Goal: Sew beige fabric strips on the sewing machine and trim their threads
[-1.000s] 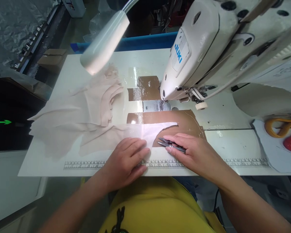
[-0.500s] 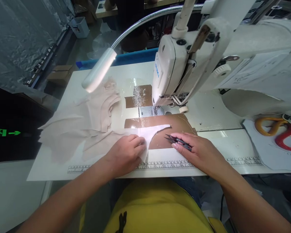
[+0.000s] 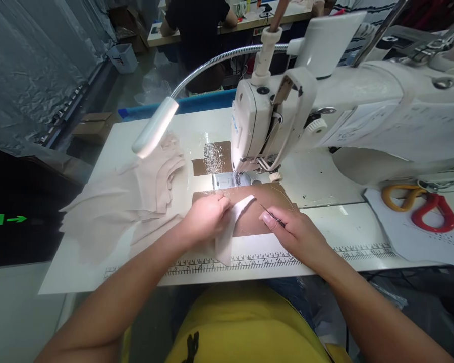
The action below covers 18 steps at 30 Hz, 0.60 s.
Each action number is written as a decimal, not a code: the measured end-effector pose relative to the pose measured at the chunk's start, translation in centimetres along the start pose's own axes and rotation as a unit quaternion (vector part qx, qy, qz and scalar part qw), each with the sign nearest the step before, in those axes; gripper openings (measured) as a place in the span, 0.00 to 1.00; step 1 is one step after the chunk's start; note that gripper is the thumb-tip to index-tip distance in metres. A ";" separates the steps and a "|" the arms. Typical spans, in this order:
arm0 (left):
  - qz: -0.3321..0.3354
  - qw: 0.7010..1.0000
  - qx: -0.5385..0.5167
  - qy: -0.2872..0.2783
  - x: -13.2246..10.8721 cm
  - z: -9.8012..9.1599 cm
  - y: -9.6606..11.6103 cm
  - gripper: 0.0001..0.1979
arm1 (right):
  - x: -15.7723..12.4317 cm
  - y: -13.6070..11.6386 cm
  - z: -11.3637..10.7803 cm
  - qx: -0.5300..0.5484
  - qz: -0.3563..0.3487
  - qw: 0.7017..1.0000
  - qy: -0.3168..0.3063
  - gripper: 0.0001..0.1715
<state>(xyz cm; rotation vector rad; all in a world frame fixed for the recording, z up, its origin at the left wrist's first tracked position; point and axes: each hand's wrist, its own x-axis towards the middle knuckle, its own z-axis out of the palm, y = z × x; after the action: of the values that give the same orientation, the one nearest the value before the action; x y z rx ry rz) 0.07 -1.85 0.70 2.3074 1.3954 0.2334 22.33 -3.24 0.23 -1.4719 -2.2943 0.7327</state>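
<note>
My left hand (image 3: 208, 218) is closed on a pale piece of fabric (image 3: 227, 236), whose narrow tip points up and to the right over the brown sheet (image 3: 267, 201). One corner of the fabric hangs down across the printed ruler. In my right hand (image 3: 297, 229) are small dark thread snips (image 3: 273, 216), their blades pointing up and left, a short gap from the fabric tip. Behind both hands stands the white sewing machine (image 3: 255, 121), with its needle area over a metal plate (image 3: 223, 180).
A heap of pale fabric pieces (image 3: 128, 186) lies on the left of the table. A lamp (image 3: 155, 128) on a bendy arm hangs over it. Scissors with red and yellow handles (image 3: 435, 214) rest on paper at right. A person in black (image 3: 199, 35) sits beyond.
My left hand has moved up with the fabric and turned it, drawing it away from the heap. The snips now look closed rather than spread. The view has shifted slightly.
</note>
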 end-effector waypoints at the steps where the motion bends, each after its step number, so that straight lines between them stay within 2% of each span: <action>1: -0.010 0.999 -0.039 -0.001 -0.4 -0.2 0.1 0.08 | 0.0 -0.2 0.1 0.025 0.000 1.000 0.000 0.21; 4: -0.042 0.987 -0.156 0.003 -2.0 -0.6 0.6 0.09 | 0.3 -1.2 0.6 0.130 0.019 0.991 -0.002 0.19; 8: -0.063 0.953 -0.294 0.032 -4.0 0.4 1.4 0.10 | 0.7 -3.7 1.4 0.243 0.014 0.970 -0.008 0.17; 10: -0.065 0.904 -0.422 0.040 -4.6 1.1 1.6 0.09 | 0.9 -4.9 1.7 0.280 -0.002 0.960 0.002 0.15; 12: -0.065 0.827 -0.558 0.018 -4.9 1.3 1.5 0.10 | 0.9 -5.6 1.8 0.297 -0.023 0.954 0.023 0.14; 14: -0.069 0.761 -0.645 -0.018 -4.9 1.1 1.3 0.14 | 0.9 -5.9 2.0 0.279 -0.039 0.959 0.039 0.17; 15: -0.076 0.745 -0.662 -0.027 -4.8 0.9 1.2 0.15 | 1.0 -5.9 2.1 0.259 -0.046 0.964 0.044 0.18; 16: -0.085 0.742 -0.664 -0.023 -4.6 0.7 1.0 0.14 | 1.0 -5.9 2.3 0.237 -0.054 0.969 0.048 0.19; 18: -0.102 0.761 -0.641 -0.002 -4.2 0.4 0.6 0.13 | 1.2 -5.8 2.6 0.197 -0.069 0.977 0.054 0.22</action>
<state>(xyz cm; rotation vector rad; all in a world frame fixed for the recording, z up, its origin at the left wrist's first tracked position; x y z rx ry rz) -1.32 -5.90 0.91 0.9868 0.9193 0.8070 16.13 -4.79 1.41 -1.1328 -2.0008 0.9725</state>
